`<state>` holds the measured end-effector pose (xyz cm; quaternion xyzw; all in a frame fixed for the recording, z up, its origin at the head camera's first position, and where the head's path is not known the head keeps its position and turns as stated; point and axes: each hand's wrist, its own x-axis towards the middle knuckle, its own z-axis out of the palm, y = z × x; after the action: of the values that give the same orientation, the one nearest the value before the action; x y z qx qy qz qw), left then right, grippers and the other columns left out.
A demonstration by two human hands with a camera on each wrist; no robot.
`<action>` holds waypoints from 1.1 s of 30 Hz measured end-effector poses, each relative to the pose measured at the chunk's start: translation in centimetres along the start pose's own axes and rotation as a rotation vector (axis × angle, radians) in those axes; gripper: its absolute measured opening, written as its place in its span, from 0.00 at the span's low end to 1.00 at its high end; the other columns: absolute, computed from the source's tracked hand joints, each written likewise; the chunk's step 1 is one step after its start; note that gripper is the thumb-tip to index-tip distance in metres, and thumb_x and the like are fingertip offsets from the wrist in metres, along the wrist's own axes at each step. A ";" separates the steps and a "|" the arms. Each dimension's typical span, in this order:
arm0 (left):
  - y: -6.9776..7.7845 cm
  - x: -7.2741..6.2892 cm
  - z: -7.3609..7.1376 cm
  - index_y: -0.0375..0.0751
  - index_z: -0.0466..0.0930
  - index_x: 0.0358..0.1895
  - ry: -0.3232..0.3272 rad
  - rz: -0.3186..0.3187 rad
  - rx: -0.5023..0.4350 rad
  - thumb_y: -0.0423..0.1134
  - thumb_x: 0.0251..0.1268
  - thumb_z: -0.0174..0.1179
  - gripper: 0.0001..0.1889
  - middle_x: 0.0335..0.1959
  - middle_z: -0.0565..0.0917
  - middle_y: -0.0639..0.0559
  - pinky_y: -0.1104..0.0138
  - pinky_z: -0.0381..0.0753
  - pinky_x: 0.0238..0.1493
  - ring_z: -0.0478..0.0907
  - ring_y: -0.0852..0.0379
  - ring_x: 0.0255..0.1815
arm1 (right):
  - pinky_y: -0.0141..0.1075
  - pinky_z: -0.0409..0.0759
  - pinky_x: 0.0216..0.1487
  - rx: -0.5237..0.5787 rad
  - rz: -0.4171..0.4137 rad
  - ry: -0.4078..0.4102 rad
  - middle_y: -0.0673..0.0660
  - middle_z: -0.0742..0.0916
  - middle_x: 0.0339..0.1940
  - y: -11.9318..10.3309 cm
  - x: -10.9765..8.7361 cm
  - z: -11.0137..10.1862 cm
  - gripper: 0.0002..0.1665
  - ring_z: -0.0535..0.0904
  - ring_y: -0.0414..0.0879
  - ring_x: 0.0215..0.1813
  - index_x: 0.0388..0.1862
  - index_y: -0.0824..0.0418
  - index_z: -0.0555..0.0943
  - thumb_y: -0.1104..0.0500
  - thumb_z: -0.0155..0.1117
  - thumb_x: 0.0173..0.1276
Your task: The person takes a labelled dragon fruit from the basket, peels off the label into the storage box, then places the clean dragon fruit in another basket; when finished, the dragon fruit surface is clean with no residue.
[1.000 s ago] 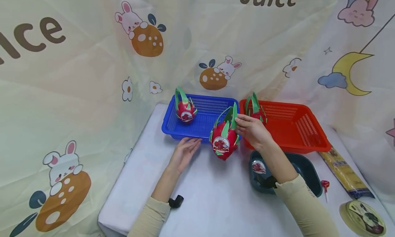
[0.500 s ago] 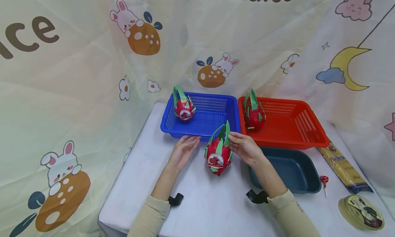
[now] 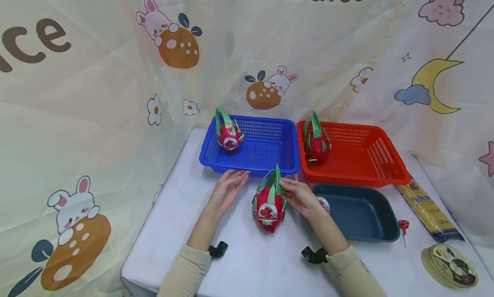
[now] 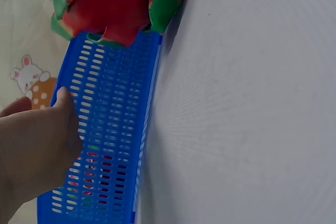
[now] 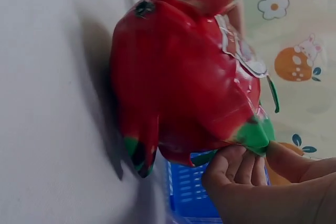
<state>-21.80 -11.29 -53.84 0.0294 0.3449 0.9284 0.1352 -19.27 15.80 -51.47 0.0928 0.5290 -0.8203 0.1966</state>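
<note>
Head | white-covered table (image 3: 266, 267) | rabbit-print fabric (image 3: 231, 39) behind | right grip (image 3: 302, 199) pinching dragon fruit (image 3: 267, 199)

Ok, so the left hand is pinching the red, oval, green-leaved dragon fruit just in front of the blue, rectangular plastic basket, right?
Wrong hand: the head view shows the right hand pinching the dragon fruit, which is indeed just in front of the blue basket.

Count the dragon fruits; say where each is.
3: the left dragon fruit in the blue basket, the right dragon fruit in the red basket, and the middle dragon fruit held by the right hand, in front of the blue basket.
</note>
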 end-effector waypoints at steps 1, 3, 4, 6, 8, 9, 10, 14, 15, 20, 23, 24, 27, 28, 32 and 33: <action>0.0 0.0 0.0 0.26 0.55 0.72 -0.003 -0.001 -0.001 0.21 0.80 0.40 0.21 0.74 0.62 0.26 0.56 0.68 0.77 0.61 0.34 0.79 | 0.34 0.85 0.51 -0.017 -0.013 0.008 0.51 0.92 0.40 0.1 0.0 0.0 0.14 0.86 0.45 0.44 0.56 0.62 0.87 0.64 0.58 0.81; 0.0 0.0 0.1 0.26 0.54 0.73 -0.007 -0.006 0.003 0.21 0.81 0.39 0.22 0.75 0.61 0.26 0.56 0.67 0.77 0.61 0.34 0.79 | 0.34 0.86 0.52 -0.071 -0.037 0.036 0.50 0.92 0.41 0.2 0.0 0.0 0.16 0.87 0.44 0.44 0.61 0.66 0.84 0.62 0.60 0.80; 0.0 0.0 0.1 0.25 0.53 0.74 -0.009 -0.011 0.004 0.21 0.81 0.39 0.23 0.76 0.60 0.26 0.55 0.67 0.77 0.61 0.34 0.79 | 0.34 0.86 0.52 -0.099 -0.045 0.053 0.50 0.92 0.42 0.2 0.0 0.0 0.19 0.88 0.43 0.45 0.64 0.67 0.82 0.61 0.61 0.80; -0.1 0.0 0.2 0.25 0.53 0.75 -0.009 -0.028 0.013 0.22 0.81 0.39 0.23 0.76 0.60 0.26 0.55 0.66 0.77 0.62 0.34 0.79 | 0.35 0.87 0.54 -0.159 -0.057 0.096 0.51 0.92 0.44 0.2 -0.2 0.0 0.24 0.89 0.43 0.46 0.68 0.69 0.79 0.58 0.63 0.79; -0.2 0.0 0.2 0.24 0.53 0.75 -0.007 -0.053 0.038 0.23 0.82 0.40 0.23 0.76 0.61 0.26 0.54 0.66 0.77 0.63 0.34 0.79 | 0.37 0.87 0.56 -0.208 -0.072 0.131 0.53 0.92 0.49 0.2 -0.5 0.0 0.26 0.90 0.45 0.49 0.69 0.69 0.78 0.57 0.65 0.78; -0.3 -0.1 0.3 0.24 0.54 0.76 -0.003 -0.069 0.051 0.24 0.82 0.41 0.24 0.76 0.62 0.27 0.54 0.67 0.77 0.64 0.34 0.78 | 0.38 0.86 0.57 -0.228 -0.084 0.145 0.55 0.91 0.51 0.2 -0.8 0.1 0.27 0.90 0.46 0.51 0.70 0.68 0.78 0.56 0.65 0.78; -0.4 -0.1 0.4 0.24 0.55 0.76 0.000 -0.087 0.061 0.25 0.82 0.42 0.24 0.76 0.63 0.27 0.54 0.67 0.77 0.65 0.34 0.78 | 0.39 0.85 0.59 -0.245 -0.100 0.162 0.57 0.91 0.53 0.1 -1.0 0.1 0.27 0.89 0.47 0.53 0.69 0.67 0.78 0.56 0.66 0.78; -0.7 -0.2 0.7 0.25 0.56 0.77 0.005 -0.142 0.101 0.27 0.83 0.44 0.24 0.76 0.65 0.28 0.54 0.69 0.76 0.66 0.35 0.77 | 0.44 0.82 0.65 -0.318 -0.194 0.234 0.63 0.86 0.62 -0.1 -2.4 0.3 0.26 0.85 0.53 0.61 0.69 0.65 0.78 0.56 0.67 0.77; -0.8 -0.3 0.8 0.26 0.56 0.77 0.003 -0.150 0.105 0.27 0.83 0.44 0.25 0.76 0.66 0.28 0.54 0.68 0.76 0.66 0.35 0.77 | 0.43 0.82 0.65 -0.334 -0.218 0.252 0.64 0.85 0.64 -0.2 -2.9 0.4 0.25 0.85 0.54 0.62 0.69 0.65 0.79 0.56 0.67 0.77; -1.0 -0.5 1.3 0.25 0.57 0.77 -0.039 -0.156 0.182 0.28 0.84 0.43 0.24 0.78 0.64 0.28 0.54 0.66 0.77 0.65 0.35 0.78 | 0.39 0.85 0.59 -0.397 -0.336 0.247 0.67 0.86 0.61 0.0 -5.2 0.8 0.22 0.85 0.58 0.60 0.65 0.66 0.80 0.59 0.67 0.76; -1.1 -0.5 1.6 0.25 0.59 0.77 -0.076 -0.162 0.265 0.29 0.84 0.43 0.24 0.78 0.65 0.28 0.53 0.64 0.78 0.65 0.37 0.78 | 0.38 0.86 0.57 -0.470 -0.366 0.174 0.66 0.88 0.56 0.6 -6.3 1.3 0.20 0.88 0.57 0.56 0.62 0.67 0.82 0.59 0.68 0.76; -1.1 -0.5 1.6 0.25 0.60 0.77 -0.088 -0.163 0.291 0.29 0.84 0.43 0.24 0.77 0.65 0.29 0.52 0.63 0.78 0.66 0.38 0.78 | 0.38 0.86 0.57 -0.488 -0.367 0.150 0.65 0.89 0.55 0.8 -6.6 1.5 0.19 0.88 0.56 0.55 0.60 0.67 0.83 0.59 0.69 0.75; -1.3 -0.3 1.7 0.27 0.63 0.76 -0.122 -0.150 0.385 0.30 0.84 0.45 0.23 0.75 0.70 0.31 0.53 0.65 0.77 0.69 0.41 0.77 | 0.38 0.86 0.56 -0.527 -0.358 0.098 0.63 0.90 0.54 1.6 -7.3 1.9 0.18 0.89 0.54 0.54 0.59 0.65 0.84 0.60 0.69 0.74; -1.3 -0.2 1.7 0.28 0.64 0.76 -0.130 -0.142 0.418 0.31 0.84 0.46 0.23 0.74 0.72 0.32 0.53 0.67 0.77 0.71 0.42 0.76 | 0.38 0.86 0.56 -0.519 -0.353 0.089 0.63 0.90 0.53 1.9 -7.4 2.0 0.18 0.89 0.55 0.54 0.59 0.65 0.84 0.60 0.70 0.74; -1.7 0.1 2.0 0.32 0.70 0.73 -0.126 -0.126 0.553 0.32 0.80 0.55 0.23 0.69 0.79 0.39 0.59 0.76 0.71 0.77 0.48 0.70 | 0.39 0.88 0.53 -0.503 -0.347 0.117 0.64 0.90 0.52 2.8 -7.6 2.3 0.18 0.90 0.55 0.51 0.59 0.65 0.84 0.61 0.71 0.73; -1.8 0.1 2.0 0.33 0.72 0.73 -0.116 -0.127 0.574 0.32 0.79 0.56 0.23 0.68 0.81 0.40 0.60 0.78 0.69 0.79 0.49 0.69 | 0.38 0.88 0.52 -0.505 -0.349 0.128 0.64 0.90 0.52 3.0 -7.5 2.3 0.18 0.90 0.55 0.51 0.58 0.65 0.85 0.61 0.71 0.73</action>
<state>-21.19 -8.68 -53.47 0.0980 0.5862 0.7793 0.1987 -11.06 14.30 -50.23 0.0002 0.7351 -0.6770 0.0358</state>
